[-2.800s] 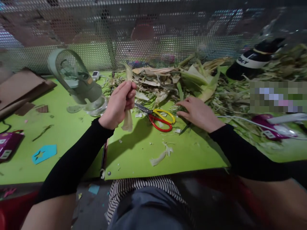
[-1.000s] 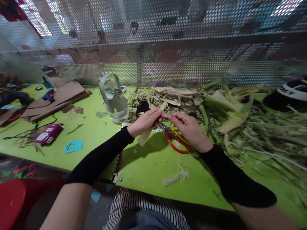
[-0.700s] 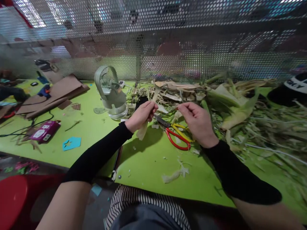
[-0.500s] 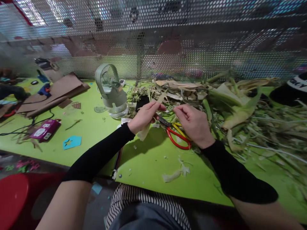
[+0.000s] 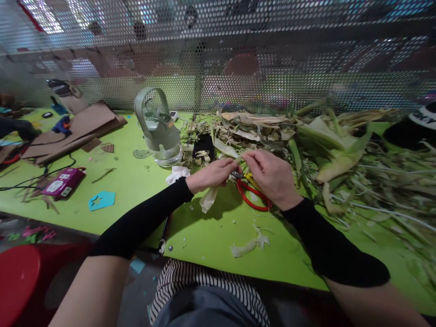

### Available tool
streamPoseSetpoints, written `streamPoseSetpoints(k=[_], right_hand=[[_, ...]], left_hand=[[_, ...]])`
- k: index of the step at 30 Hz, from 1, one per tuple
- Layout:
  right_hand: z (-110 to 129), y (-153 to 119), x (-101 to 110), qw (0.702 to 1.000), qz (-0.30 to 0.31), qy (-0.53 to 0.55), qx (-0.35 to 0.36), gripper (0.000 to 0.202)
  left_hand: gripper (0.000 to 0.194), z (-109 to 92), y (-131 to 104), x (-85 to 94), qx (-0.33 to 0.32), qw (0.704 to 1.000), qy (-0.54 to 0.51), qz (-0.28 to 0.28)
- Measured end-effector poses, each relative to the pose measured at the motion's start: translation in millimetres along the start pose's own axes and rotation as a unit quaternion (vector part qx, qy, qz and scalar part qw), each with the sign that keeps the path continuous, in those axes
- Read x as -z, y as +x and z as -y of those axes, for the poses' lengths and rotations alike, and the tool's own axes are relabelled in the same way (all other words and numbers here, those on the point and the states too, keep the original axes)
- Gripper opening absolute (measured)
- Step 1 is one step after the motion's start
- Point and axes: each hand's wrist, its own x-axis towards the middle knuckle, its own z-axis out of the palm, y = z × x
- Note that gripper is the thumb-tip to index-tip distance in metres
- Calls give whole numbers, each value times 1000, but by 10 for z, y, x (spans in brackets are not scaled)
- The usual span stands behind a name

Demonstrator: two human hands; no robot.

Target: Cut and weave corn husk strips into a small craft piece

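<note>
A pale strip of corn husk (image 5: 208,200) hangs below my left hand (image 5: 215,175), whose fingers are closed around it. My right hand (image 5: 272,175) is pinched at the husk's upper end, close beside the left fingertips. Between and below the hands is a pair of scissors (image 5: 252,203) with red and yellow handles. Its blades point toward my left hand and are mostly hidden by it, while my right hand covers part of the yellow handle. A torn scrap of husk (image 5: 247,247) lies on the green table (image 5: 211,236) in front.
Husks (image 5: 340,147) and dry scraps are heaped behind and to the right. A green-lidded water bottle (image 5: 161,136) stands back left, with a crumpled tissue (image 5: 177,174) near it. Farther left are a purple box (image 5: 64,182), a blue paper cutout (image 5: 102,200) and cardboard (image 5: 81,127).
My hands have come together, the left moving right and down. The right fingertips now meet the husk at the left fingers. More of the tissue shows.
</note>
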Motion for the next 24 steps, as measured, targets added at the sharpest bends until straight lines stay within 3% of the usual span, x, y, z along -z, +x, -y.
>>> streamPoseSetpoints(k=[3,5,8,11,14,16,19,24], right_hand=[[11,0,43,1000,19,6,10,28],[1,8,94,998,56,10,32,28],[-54,47,197,992,119,29,37,30],[-143,106,293,980,158,118,-24,30],[-202,141,311,945,171,251,-122,32],[-188,133,262,932,136,293,-165,32],[-87,81,140,950,70,257,-163,28],[82,-5,20,994,32,91,-46,25]], left_hand=[[27,76,52,58,-54,986,155,-13],[25,137,92,96,-89,958,272,-22],[20,175,105,117,-109,916,384,45],[22,118,46,103,-144,912,353,154],[27,34,-35,90,-166,946,192,202],[29,9,-65,79,-156,971,65,172],[28,25,-57,52,-139,988,-29,66],[28,85,25,19,-144,982,83,-94]])
